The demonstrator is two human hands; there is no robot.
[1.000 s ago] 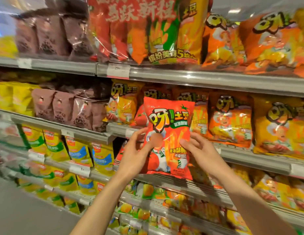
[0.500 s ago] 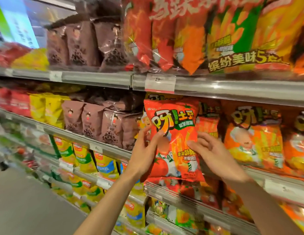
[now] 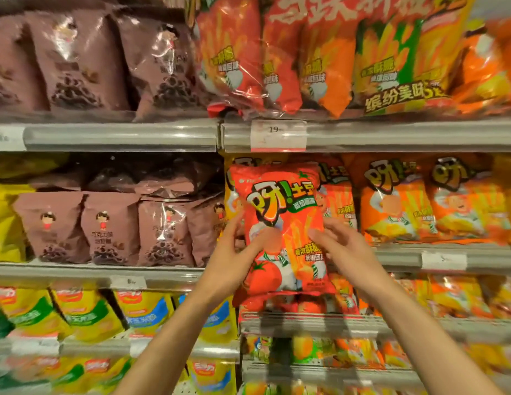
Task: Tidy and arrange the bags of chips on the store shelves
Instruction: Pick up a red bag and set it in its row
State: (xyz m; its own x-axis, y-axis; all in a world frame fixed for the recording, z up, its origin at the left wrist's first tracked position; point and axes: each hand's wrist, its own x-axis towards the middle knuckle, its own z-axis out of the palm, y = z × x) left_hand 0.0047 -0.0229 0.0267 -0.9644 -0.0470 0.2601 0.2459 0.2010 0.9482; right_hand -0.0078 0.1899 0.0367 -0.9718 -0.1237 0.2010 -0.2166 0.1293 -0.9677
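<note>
1. Both forearms rise from the bottom edge, cut off below the elbows. The left hand (image 3: 237, 255) lies against the left edge of the red chip bag (image 3: 280, 223), thumb on the front and fingers curled behind, so it grips the bag. The right hand (image 3: 344, 252) touches the bag's right edge with fingers spread and fairly straight; its fingertips overlap the bag's lower right print, and I cannot tell whether any of them curl behind.
2. The red chip bag stands upright in front of the middle shelf (image 3: 419, 258), covering part of the yellow bag (image 3: 230, 195) behind it and the bag on its right. Its bottom edge hangs past the shelf lip, in front of the red bags (image 3: 294, 305) on the shelf below. A blurred patch covers part of its printed figure.
3. To the right, orange bags (image 3: 391, 206) stand side by side on the same shelf, touching each other; the far right ones are cut off by the frame.
4. To the left, brown bags (image 3: 111, 229) stand in a row, with more lying flat on top, dark and hard to make out.
5. Lower shelves hold yellow bags (image 3: 140, 312), smeared by blur; their print cannot be read.
6. Above, the upper shelf rail (image 3: 120, 136) carries a price tag (image 3: 278, 135) reading 19. A clear multipack (image 3: 334, 52) sits on it, its top cut off, tight against brown bags on its left.
</note>
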